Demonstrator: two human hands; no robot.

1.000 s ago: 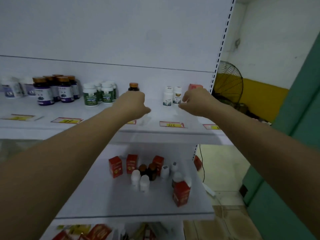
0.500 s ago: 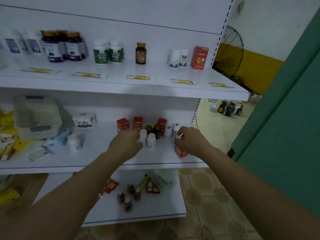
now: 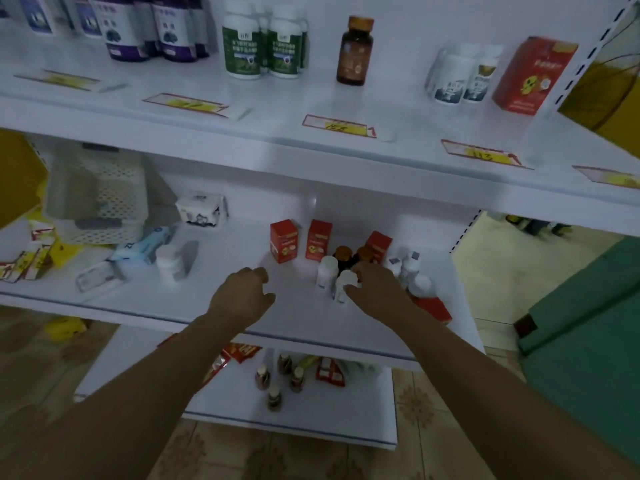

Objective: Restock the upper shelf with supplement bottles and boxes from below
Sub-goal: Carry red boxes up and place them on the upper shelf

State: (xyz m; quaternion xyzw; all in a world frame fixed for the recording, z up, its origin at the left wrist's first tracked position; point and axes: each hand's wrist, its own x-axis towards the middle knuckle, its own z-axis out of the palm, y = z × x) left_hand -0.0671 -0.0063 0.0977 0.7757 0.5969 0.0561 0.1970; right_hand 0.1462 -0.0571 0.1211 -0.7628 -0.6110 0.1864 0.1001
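Gripping a white bottle (image 3: 342,285), the right hand (image 3: 379,292) curls its fingers round it. Left hand (image 3: 242,297) loosely curled, empty. Next: lift to the upper shelf (image 3: 311,98).

The upper shelf (image 3: 391,98) lies bare between the amber bottle (image 3: 355,51) and the 2 white bottles (image 3: 460,77) beside the red box (image 3: 530,76).

1. This is a shop, seemingly one selling health supplements. White tiered display shelves hang on a slotted upright (image 3: 601,38).
2. Red-and-yellow price tags (image 3: 337,125) lie along the front of the upper shelf (image 3: 311,95), one before each product group (the figures are too blurred to read).
3. Stock stands in matching sets: purple-labelled bottles (image 3: 124,32), green-labelled bottles (image 3: 242,46), and white bottles (image 3: 450,77) beside a red box (image 3: 530,77).
4. More red boxes (image 3: 284,240) of the same look stand on the middle shelf (image 3: 225,258).
5. The floor (image 3: 415,407) is tiled.
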